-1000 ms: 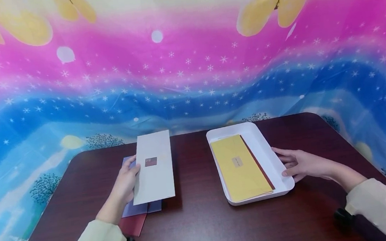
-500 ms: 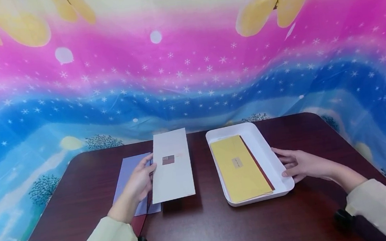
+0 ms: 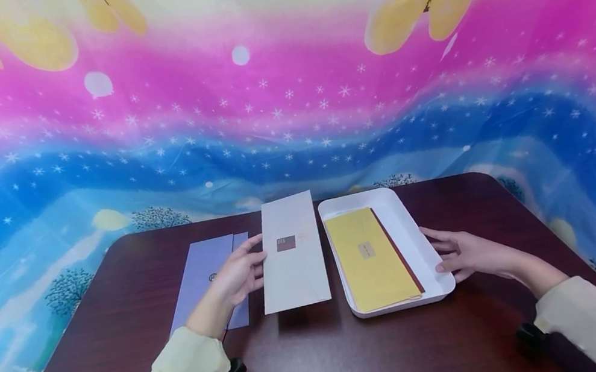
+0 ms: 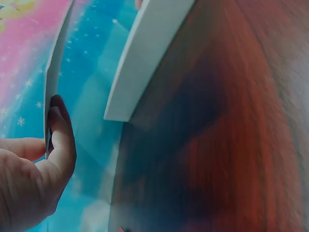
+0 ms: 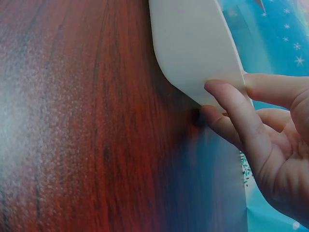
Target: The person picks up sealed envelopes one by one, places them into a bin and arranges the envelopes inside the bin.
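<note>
My left hand (image 3: 238, 278) holds a cream envelope (image 3: 296, 283) by its left edge, thumb in front and fingers behind. The envelope is raised over the table, tilted toward the head camera, with a small dark square printed on its face. In the left wrist view, its thin edge (image 4: 54, 72) runs up from between thumb and fingers, apart from the tray wall (image 4: 149, 53). My right hand (image 3: 473, 253) grips the right side of the white tray (image 3: 415, 243), its fingertips on the outer wall and rim. A yellow envelope (image 3: 373, 278) lies in the tray, over a dark red one (image 3: 406, 265).
Purple envelopes (image 3: 202, 263) lie at the left on the dark wood table (image 3: 316, 360), partly hidden by my left arm. A patterned cloth (image 3: 290, 108) hangs behind the table and along its sides.
My left hand has carried the cream envelope rightward, from over the purple envelopes to just left of the tray. My right hand and the tray have stayed in place.
</note>
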{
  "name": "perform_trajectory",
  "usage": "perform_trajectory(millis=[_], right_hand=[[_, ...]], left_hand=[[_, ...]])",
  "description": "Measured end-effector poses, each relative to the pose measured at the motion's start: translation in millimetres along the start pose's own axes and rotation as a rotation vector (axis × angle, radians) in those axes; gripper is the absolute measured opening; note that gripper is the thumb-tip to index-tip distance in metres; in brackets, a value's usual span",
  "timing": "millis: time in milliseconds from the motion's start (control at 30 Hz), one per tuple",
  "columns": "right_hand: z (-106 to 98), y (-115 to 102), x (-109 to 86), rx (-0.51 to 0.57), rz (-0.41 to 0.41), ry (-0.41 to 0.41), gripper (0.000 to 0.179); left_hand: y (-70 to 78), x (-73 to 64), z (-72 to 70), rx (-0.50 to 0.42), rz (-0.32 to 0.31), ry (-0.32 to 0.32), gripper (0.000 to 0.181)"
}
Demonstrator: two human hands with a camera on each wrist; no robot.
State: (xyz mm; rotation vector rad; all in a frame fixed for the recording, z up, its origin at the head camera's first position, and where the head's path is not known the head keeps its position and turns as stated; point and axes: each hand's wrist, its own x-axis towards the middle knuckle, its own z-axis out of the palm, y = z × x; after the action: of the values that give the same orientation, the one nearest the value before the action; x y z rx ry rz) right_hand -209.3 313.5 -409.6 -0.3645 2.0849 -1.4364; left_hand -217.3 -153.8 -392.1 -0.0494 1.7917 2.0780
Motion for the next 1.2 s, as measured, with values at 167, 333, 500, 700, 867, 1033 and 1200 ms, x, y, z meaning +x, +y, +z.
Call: perform_trajectory(millis=[167, 333, 500, 700, 867, 1033, 1200], right_hand=[[-1, -3, 1.0, -0.007, 0.002, 0.000, 0.095], [-3, -6, 1.4, -0.012, -0.002, 0.002, 0.094], [-3, -7, 0.9, -0.021, -0.002, 0.003, 0.094], [-2, -7, 0.5, -0.027, 0.005, 0.009, 0.095], [-2, -6, 0.6, -0.023, 0.006, 0.007, 0.095], [-1, -2, 1.1, -0.012, 0.003, -0.001, 0.094], [-1, 0, 1.0, -0.003, -0.012, -0.010, 0.094]], left_hand=[[6.1, 3.5, 3.0, 0.003, 0.000, -0.060, 0.059], [11.8, 7.1, 5.2, -0.011, 0.004, -0.124, 0.060], [12.8, 12.3, 11.0, -0.028, -0.012, -0.183, 0.063], [11.5, 21.3, 26.9, -0.043, -0.031, -0.216, 0.070], [9.1, 28.1, 41.9, -0.063, -0.035, -0.249, 0.073], [3.8, 32.1, 54.7, -0.084, -0.051, -0.280, 0.079], [-1.8, 37.4, 64.7, -0.084, -0.060, -0.300, 0.078]])
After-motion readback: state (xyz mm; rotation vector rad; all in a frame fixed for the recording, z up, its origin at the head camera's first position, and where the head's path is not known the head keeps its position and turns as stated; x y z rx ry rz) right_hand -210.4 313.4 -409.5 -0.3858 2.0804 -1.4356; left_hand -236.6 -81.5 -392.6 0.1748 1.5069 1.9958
